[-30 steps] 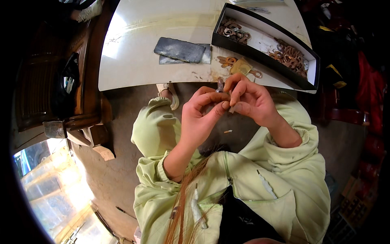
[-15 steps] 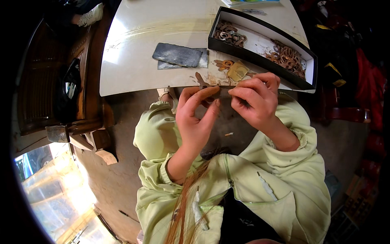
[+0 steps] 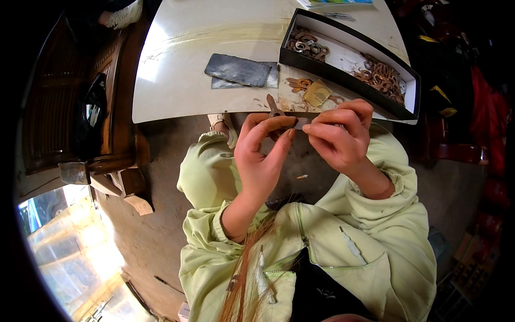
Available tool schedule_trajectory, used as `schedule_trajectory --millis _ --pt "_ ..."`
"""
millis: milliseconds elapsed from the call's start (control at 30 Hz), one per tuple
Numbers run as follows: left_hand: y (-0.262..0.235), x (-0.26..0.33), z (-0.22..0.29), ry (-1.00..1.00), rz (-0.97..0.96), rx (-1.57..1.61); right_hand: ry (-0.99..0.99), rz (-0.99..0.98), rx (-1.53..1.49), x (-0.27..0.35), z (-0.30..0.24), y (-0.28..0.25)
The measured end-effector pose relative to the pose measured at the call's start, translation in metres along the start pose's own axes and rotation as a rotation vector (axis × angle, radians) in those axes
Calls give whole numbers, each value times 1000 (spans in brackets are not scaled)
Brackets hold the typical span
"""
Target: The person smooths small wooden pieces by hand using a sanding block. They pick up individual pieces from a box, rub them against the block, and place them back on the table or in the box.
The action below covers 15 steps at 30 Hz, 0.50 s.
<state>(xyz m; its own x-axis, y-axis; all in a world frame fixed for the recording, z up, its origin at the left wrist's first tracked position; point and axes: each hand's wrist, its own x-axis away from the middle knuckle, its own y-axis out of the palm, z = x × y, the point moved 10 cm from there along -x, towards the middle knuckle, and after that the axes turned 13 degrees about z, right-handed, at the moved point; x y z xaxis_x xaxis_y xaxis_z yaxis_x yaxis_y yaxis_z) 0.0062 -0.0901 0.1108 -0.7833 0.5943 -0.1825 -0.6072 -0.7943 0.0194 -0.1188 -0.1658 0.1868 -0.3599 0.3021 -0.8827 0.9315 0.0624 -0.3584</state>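
Observation:
Just off the table's near edge, my left hand [image 3: 264,140] pinches a small brown piece [image 3: 274,106] with a narrow prong pointing up; the fingers hide the rest of it. My right hand [image 3: 341,134], on the right, has its fingertips closed on a small thin grey strip [image 3: 302,124], perhaps abrasive paper. The strip's other end meets the brown piece at my left fingertips. On the table beyond lie a folded tan sheet [image 3: 317,93] and a few more brown pieces [image 3: 300,84], amid brown dust.
A long black box [image 3: 348,81] with a white inside holds two heaps of brown ring-shaped pieces. Left of it lie dark grey sheets [image 3: 237,70] on the white table [image 3: 177,80]. A wooden bench [image 3: 102,107] stands at left, and another person's shoe [image 3: 125,14] shows behind.
The grey strip now shows between my hands, where it was barely visible before. My right hand has shifted slightly right and down. The left still grips the brown piece.

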Motion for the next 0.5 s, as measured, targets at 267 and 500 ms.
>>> schedule_trajectory --millis 267,500 --pt "-1 0 3 36 -11 -37 226 -99 -344 3 15 21" --pt "12 4 -12 -91 -98 86 952 -65 -883 39 57 42"
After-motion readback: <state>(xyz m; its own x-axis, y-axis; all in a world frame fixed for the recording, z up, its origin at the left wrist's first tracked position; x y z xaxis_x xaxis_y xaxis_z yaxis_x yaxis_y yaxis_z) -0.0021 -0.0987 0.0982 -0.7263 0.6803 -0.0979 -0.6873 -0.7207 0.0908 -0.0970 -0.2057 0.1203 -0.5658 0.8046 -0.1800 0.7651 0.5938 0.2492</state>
